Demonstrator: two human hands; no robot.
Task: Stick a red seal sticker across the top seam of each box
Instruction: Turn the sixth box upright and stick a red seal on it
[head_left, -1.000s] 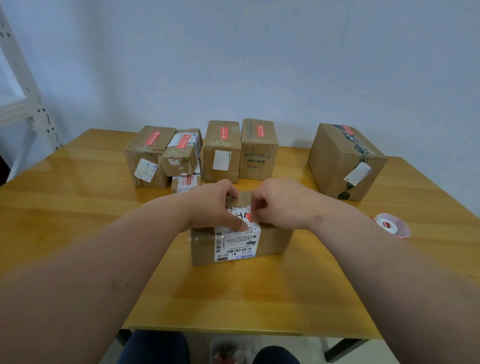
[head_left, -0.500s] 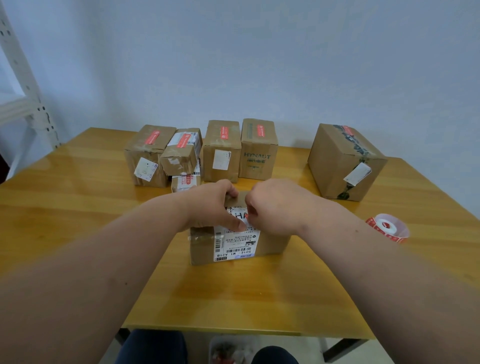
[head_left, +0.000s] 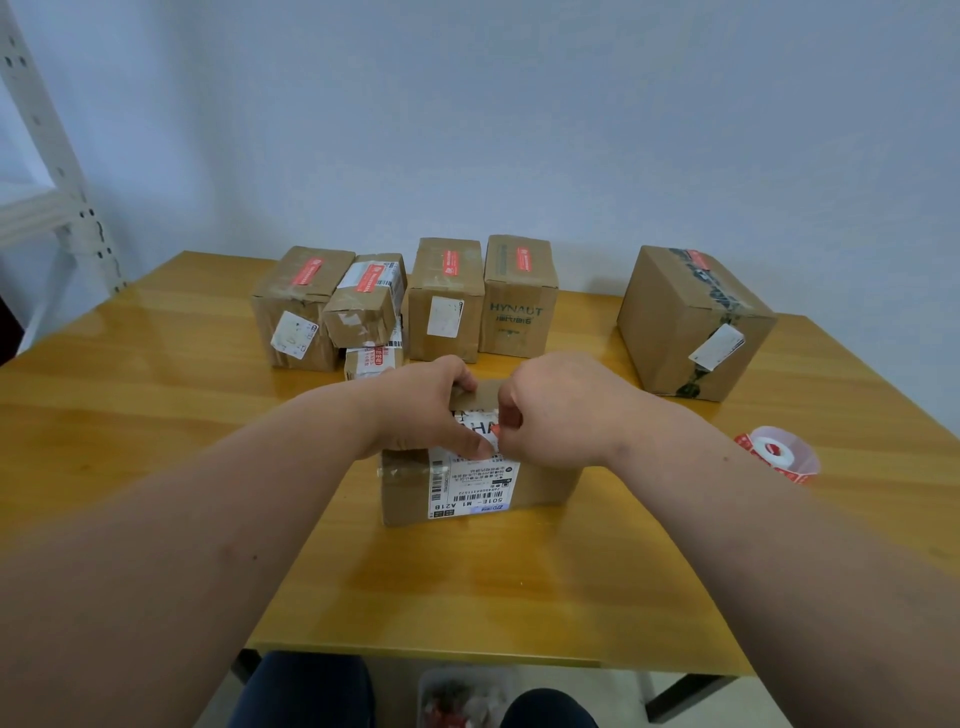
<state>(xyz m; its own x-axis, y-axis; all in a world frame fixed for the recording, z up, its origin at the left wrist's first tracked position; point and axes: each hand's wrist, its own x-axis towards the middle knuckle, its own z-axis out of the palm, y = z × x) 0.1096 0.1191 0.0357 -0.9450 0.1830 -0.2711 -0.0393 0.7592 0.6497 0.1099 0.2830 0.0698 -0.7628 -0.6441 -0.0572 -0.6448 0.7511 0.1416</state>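
A small cardboard box (head_left: 467, 491) with a white shipping label stands in the middle of the table. My left hand (head_left: 426, 410) rests on its top left, fingers pressed on the label. My right hand (head_left: 550, 410) is on the top right, pinching a red seal sticker (head_left: 497, 429), of which only a sliver shows between my fingers. A roll of red seal stickers (head_left: 779, 454) lies on the table to the right.
Several boxes with red stickers on top stand in a row at the back (head_left: 311, 306) (head_left: 519, 296). A larger box (head_left: 693, 322) stands at the back right. The wooden table (head_left: 156, 415) reaches a wall behind; a white metal rack (head_left: 62, 208) stands at the left.
My right hand has shifted slightly left on the box top, closer to my left hand. The roll of stickers is now uncovered at the right.
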